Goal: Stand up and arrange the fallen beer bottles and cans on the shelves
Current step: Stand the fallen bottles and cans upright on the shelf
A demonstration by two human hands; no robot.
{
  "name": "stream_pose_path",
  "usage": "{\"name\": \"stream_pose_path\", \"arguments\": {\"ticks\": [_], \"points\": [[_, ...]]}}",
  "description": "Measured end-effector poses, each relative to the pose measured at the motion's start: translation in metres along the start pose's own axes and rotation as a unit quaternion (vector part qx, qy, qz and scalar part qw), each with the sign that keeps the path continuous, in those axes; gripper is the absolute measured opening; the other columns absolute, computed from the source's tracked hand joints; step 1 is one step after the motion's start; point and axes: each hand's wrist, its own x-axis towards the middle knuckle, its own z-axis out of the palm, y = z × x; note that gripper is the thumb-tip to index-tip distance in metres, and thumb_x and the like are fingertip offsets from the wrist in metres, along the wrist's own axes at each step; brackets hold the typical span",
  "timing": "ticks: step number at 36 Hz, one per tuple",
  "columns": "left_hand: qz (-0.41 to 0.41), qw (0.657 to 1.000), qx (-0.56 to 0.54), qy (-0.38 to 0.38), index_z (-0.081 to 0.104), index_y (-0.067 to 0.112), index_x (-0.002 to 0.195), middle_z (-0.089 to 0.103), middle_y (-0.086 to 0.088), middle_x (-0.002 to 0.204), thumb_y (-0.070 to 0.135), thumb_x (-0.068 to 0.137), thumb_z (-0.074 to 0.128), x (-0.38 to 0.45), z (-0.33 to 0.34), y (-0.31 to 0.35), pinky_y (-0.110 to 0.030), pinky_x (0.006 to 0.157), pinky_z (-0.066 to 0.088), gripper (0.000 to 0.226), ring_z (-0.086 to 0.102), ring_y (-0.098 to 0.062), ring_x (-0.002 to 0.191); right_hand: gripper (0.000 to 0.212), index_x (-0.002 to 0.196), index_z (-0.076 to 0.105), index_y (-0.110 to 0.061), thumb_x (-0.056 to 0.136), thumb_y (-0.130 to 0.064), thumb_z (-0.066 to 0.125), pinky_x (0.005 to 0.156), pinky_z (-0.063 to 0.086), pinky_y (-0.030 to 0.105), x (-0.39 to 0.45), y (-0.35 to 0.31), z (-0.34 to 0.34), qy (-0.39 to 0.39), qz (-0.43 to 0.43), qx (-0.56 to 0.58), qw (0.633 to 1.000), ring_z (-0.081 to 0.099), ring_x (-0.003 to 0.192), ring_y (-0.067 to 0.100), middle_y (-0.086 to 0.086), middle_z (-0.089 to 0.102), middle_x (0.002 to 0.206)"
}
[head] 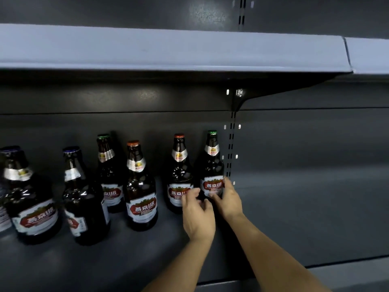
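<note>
Several brown beer bottles with red-and-white labels stand upright on the dark shelf (147, 256). My right hand (228, 200) grips the lower body of the rightmost bottle, the green-capped bottle (212, 165), with the thumb on its label and the fingers round its right side. My left hand (197, 216) is just left of it, fingers curled in front of the label of the red-capped bottle (179, 165). Whether the left hand holds either bottle is hidden. Further left stand an orange-capped bottle (140, 186), another green-capped one (107, 167) and two blue-capped bottles (82, 197).
A grey upper shelf (168, 49) overhangs the bottles. A slotted upright (231, 148) runs down the back panel just right of the gripped bottle. The shelf bay to the right (305, 207) holds nothing visible. A white-labelled item (3, 218) is cut off at the left edge.
</note>
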Motion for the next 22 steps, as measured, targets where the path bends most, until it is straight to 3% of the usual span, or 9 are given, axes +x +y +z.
{"name": "stream_pose_path", "arguments": {"ticks": [3, 6, 10, 13, 17, 22], "points": [[0.117, 0.987, 0.052, 0.097, 0.057, 0.013, 0.121, 0.052, -0.005, 0.123, 0.003, 0.077, 0.071, -0.002, -0.014, 0.003, -0.033, 0.084, 0.047, 0.048, 0.052, -0.024, 0.114, 0.058, 0.136, 0.042, -0.02, 0.085, -0.012, 0.069, 0.094, 0.047, 0.037, -0.007, 0.0, 0.005, 0.026, 0.002, 0.006, 1.0, 0.056, 0.116, 0.024, 0.004, 0.056, 0.129], [0.16, 0.977, 0.066, 0.123, 0.049, 0.014, 0.136, 0.045, -0.007, 0.14, 0.0, 0.073, 0.074, 0.004, -0.02, 0.003, -0.035, 0.102, 0.038, 0.068, 0.042, -0.027, 0.129, 0.051, 0.135, 0.041, -0.017, 0.089, -0.011, 0.061, 0.085, 0.046, 0.035, -0.013, -0.004, 0.011, 0.074, 0.018, 0.008, 0.997, 0.057, 0.114, 0.027, 0.007, 0.051, 0.133], [0.03, 0.997, 0.042, 0.063, 0.017, 0.018, 0.154, 0.02, -0.008, 0.159, 0.013, 0.081, 0.074, 0.017, -0.023, 0.008, -0.039, 0.113, 0.026, 0.093, 0.022, -0.031, 0.143, 0.04, 0.13, 0.043, -0.009, 0.092, -0.009, 0.056, 0.082, 0.045, 0.037, -0.011, -0.011, 0.014, 0.078, 0.066, 0.013, 0.995, 0.056, 0.111, 0.033, 0.013, 0.049, 0.132], [-0.103, 0.994, 0.03, -0.012, -0.001, 0.02, 0.155, 0.019, -0.012, 0.159, 0.02, 0.083, 0.074, 0.035, -0.025, 0.002, -0.043, 0.114, 0.023, 0.105, 0.022, -0.035, 0.143, 0.039, 0.129, 0.043, -0.007, 0.093, -0.01, 0.056, 0.083, 0.044, 0.035, -0.009, -0.012, 0.016, 0.062, 0.079, 0.002, 0.995, 0.054, 0.113, 0.031, 0.014, 0.049, 0.13], [-0.128, 0.991, 0.04, -0.016, 0.015, 0.019, 0.153, 0.041, -0.015, 0.144, 0.014, 0.079, 0.076, 0.051, -0.024, -0.013, -0.05, 0.104, 0.041, 0.096, 0.045, -0.036, 0.128, 0.049, 0.138, 0.041, -0.01, 0.092, -0.007, 0.058, 0.092, 0.045, 0.033, -0.009, -0.007, 0.016, 0.053, 0.067, 0.009, 0.996, 0.053, 0.117, 0.028, 0.013, 0.049, 0.133], [-0.11, 0.993, 0.04, 0.013, 0.027, 0.016, 0.149, 0.045, -0.012, 0.139, 0.013, 0.079, 0.077, 0.056, -0.016, -0.015, -0.045, 0.096, 0.047, 0.086, 0.051, -0.034, 0.122, 0.051, 0.138, 0.045, -0.012, 0.09, -0.005, 0.06, 0.099, 0.039, 0.027, -0.007, -0.002, 0.016, 0.045, 0.055, 0.024, 0.997, 0.052, 0.123, 0.022, 0.006, 0.057, 0.131]]}}
